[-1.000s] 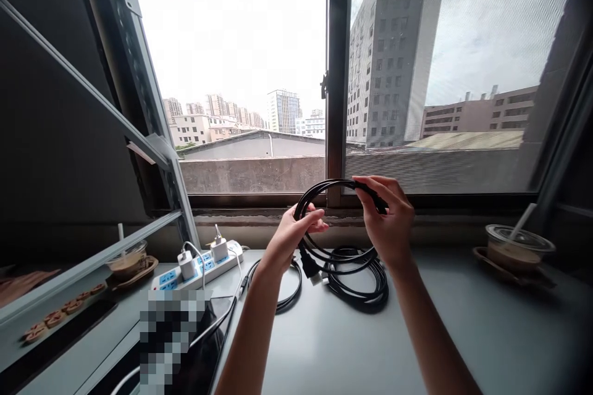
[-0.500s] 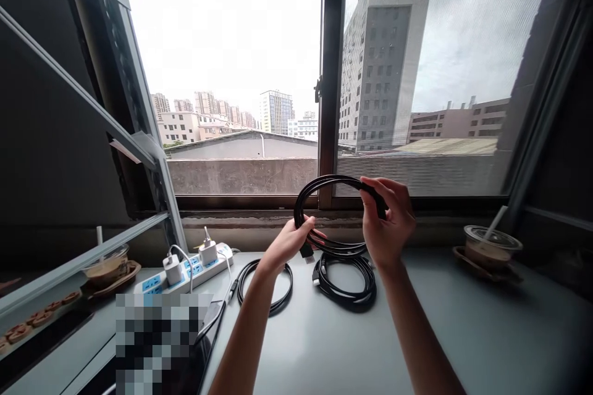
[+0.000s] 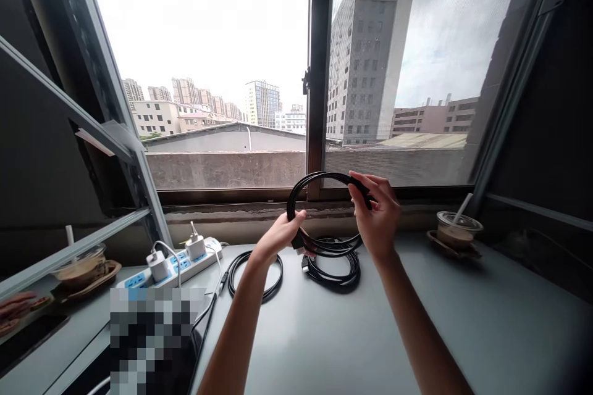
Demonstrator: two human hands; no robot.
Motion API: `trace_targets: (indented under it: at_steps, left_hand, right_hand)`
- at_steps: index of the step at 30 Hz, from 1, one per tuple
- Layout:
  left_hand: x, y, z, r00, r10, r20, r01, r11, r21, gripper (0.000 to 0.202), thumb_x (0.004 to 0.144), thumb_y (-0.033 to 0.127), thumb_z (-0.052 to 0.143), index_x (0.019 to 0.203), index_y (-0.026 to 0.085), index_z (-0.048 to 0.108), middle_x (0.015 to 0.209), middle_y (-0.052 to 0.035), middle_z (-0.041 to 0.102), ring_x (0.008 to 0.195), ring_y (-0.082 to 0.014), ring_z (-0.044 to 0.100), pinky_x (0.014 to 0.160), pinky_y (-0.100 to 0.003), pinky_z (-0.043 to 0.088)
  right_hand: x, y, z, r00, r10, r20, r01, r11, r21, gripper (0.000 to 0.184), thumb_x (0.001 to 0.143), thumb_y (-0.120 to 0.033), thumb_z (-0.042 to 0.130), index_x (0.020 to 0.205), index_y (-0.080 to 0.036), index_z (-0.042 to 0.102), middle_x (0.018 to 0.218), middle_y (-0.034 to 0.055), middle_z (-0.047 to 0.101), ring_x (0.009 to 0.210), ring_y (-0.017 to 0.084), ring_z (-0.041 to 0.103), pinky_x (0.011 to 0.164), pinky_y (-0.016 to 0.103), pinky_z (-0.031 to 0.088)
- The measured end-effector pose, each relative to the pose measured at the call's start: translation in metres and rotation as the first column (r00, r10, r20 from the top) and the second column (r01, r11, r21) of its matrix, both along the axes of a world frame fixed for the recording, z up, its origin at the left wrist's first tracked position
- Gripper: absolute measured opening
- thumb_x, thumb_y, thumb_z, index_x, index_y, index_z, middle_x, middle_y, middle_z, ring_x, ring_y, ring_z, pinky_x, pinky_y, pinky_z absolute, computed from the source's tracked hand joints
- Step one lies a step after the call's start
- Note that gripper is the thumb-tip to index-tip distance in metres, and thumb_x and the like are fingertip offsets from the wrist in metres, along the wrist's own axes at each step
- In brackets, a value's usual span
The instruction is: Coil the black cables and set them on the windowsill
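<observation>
Both hands hold a coiled black cable (image 3: 319, 180) up in front of the window, above the grey table (image 3: 333, 339). My left hand (image 3: 282, 236) grips the coil's lower left side, fingers wrapped round it. My right hand (image 3: 377, 217) pinches the upper right of the loop. Below the hands a second black coil (image 3: 334, 271) lies flat on the table. A thinner black cable loop (image 3: 252, 274) lies to its left.
A white power strip (image 3: 173, 262) with plugged chargers sits at the left by a metal shelf frame (image 3: 115, 148). A lidded drink cup with a straw (image 3: 456, 228) stands at the right. Another cup on a saucer (image 3: 83, 268) is at far left. A blurred-out patch (image 3: 152, 336) is near the bottom left.
The view has shifted up and right, so everything sits lower and further left. Both hands still hold the coil; my left hand has slid slightly along it.
</observation>
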State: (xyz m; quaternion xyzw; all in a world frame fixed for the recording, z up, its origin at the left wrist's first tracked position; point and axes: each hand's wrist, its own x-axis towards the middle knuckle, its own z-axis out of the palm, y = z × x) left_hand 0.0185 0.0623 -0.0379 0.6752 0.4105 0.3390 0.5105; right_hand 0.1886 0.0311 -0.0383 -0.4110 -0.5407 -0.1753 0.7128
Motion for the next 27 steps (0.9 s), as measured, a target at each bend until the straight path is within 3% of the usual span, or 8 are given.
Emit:
trace_targets:
  at_steps: [5, 13, 16, 22, 27]
  left_hand:
    - [0.006, 0.016, -0.016, 0.998, -0.028, -0.054, 0.022, 0.994, -0.112, 0.021, 0.084, 0.040, 0.046, 0.082, 0.019, 0.043, 0.049, -0.0008, 0.060, 0.042, -0.0190, 0.059, 0.041, -0.026, 0.044]
    - [0.039, 0.045, -0.072, 0.986, -0.128, -0.110, 0.095, 0.960, -0.261, 0.003, 0.071, 0.016, 0.052, 0.070, 0.015, 0.049, 0.047, -0.0013, 0.055, 0.038, -0.0190, 0.056, 0.040, -0.031, 0.048]
    - [0.048, 0.054, -0.094, 0.987, -0.116, -0.112, 0.083, 0.960, -0.269, 0.010, 0.065, 0.009, 0.054, 0.073, 0.014, 0.050, 0.051, 0.0009, 0.054, 0.041, -0.0190, 0.058, 0.043, -0.032, 0.050]
    - [0.056, 0.066, -0.120, 0.983, 0.058, -0.175, -0.082, 0.987, -0.136, 0.035, 0.063, 0.008, 0.059, 0.096, 0.013, 0.050, 0.073, -0.0029, 0.061, 0.063, -0.0204, 0.064, 0.053, -0.028, 0.050]
    - [0.061, 0.062, -0.119, 0.946, 0.151, -0.285, -0.139, 0.988, 0.062, 0.034, 0.068, 0.009, 0.057, 0.102, 0.013, 0.054, 0.099, -0.0110, 0.064, 0.094, -0.0239, 0.061, 0.074, -0.029, 0.049]
  right_hand:
    - [0.019, 0.010, -0.029, 1.000, -0.013, -0.008, 0.011, 0.974, -0.228, 0.034, 0.082, -0.036, 0.057, 0.112, -0.023, 0.065, 0.103, 0.0073, 0.061, 0.079, 0.015, 0.057, 0.060, 0.026, 0.052]
    - [0.066, 0.035, -0.129, 0.991, 0.075, -0.112, -0.123, 0.837, -0.533, 0.036, 0.075, -0.034, 0.059, 0.103, -0.012, 0.065, 0.093, 0.0107, 0.067, 0.054, 0.012, 0.059, 0.056, 0.028, 0.053]
    - [0.076, 0.044, -0.156, 0.989, 0.087, -0.119, -0.142, 0.778, -0.612, 0.034, 0.072, -0.033, 0.060, 0.100, -0.014, 0.067, 0.091, 0.0102, 0.068, 0.048, 0.011, 0.058, 0.053, 0.028, 0.053]
    - [0.092, 0.056, -0.175, 0.982, 0.085, -0.167, -0.174, 0.746, -0.643, 0.049, 0.068, -0.029, 0.059, 0.114, -0.010, 0.061, 0.106, 0.0135, 0.065, 0.075, 0.016, 0.062, 0.076, 0.033, 0.053]
    - [0.097, 0.062, -0.188, 0.977, 0.116, -0.178, -0.205, 0.733, -0.648, 0.053, 0.069, -0.030, 0.056, 0.118, -0.011, 0.059, 0.111, 0.0126, 0.062, 0.077, 0.015, 0.059, 0.080, 0.034, 0.051]
